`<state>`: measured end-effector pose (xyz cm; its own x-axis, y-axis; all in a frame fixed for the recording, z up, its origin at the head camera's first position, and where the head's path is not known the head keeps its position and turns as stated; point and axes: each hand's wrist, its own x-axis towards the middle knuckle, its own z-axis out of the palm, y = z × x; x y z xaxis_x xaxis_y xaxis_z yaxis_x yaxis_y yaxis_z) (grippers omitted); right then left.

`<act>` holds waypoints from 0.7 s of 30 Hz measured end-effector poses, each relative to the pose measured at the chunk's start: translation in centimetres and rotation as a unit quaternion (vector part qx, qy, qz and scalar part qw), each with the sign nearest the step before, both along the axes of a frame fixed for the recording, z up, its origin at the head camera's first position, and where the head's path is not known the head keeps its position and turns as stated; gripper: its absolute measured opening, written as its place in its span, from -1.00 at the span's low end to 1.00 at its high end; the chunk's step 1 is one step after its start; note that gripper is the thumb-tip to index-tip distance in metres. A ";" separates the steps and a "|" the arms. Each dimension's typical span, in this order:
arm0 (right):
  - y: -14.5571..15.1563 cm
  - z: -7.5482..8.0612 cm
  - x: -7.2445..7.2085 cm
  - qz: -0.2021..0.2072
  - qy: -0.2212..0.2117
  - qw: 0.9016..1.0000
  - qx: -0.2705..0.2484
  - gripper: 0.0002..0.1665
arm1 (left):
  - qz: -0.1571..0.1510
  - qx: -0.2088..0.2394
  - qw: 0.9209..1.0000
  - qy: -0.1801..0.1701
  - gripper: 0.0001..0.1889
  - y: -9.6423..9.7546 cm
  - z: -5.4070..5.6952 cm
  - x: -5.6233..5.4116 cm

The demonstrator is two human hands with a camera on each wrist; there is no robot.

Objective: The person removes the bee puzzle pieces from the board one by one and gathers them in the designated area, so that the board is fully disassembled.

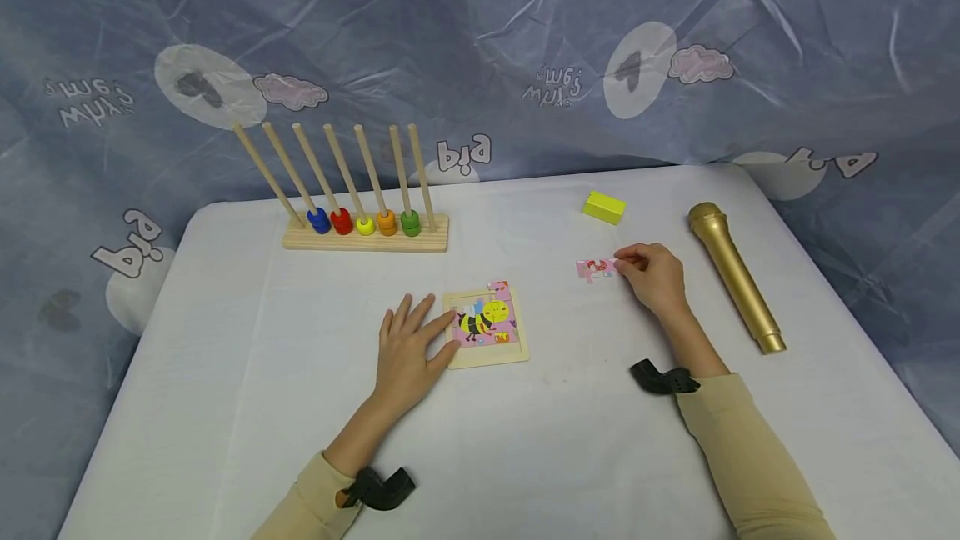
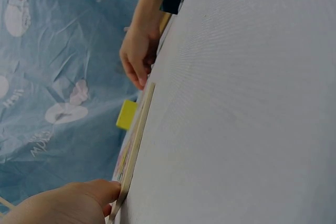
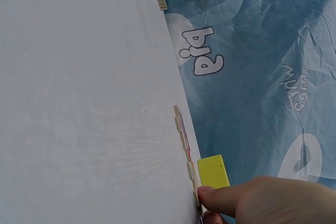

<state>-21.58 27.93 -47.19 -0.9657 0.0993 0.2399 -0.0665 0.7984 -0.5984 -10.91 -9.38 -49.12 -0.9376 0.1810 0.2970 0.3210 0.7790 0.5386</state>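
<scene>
My left grip, fingers spread, touches the puzzle, seemingly to steady it, while right of the puzzle my right grip pinches a pink strip endwise, probably for control.

Pink puzzle, black-striped yellow bee, pink loose pieces, yellow block

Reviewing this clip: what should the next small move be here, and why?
Probably carry the pink puzzle section left toward the puzzle tray. The right hand already pinches one end of it, the tray shows a pale strip without picture along its upper left, and the left hand touches the tray's side, which could steady it.
</scene>
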 end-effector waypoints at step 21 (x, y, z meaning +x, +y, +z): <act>-1.3 2.5 0.5 -0.033 -0.030 0.990 -0.131 -0.73 | 0.000 -0.002 1.000 -0.005 -0.55 -0.1 0.0 0.0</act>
<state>-21.08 26.64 -44.74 -0.9668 0.2144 0.1392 0.0233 0.6161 -0.7874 -10.90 -9.49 -49.12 -0.9405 0.1831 0.2862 0.3160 0.7813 0.5383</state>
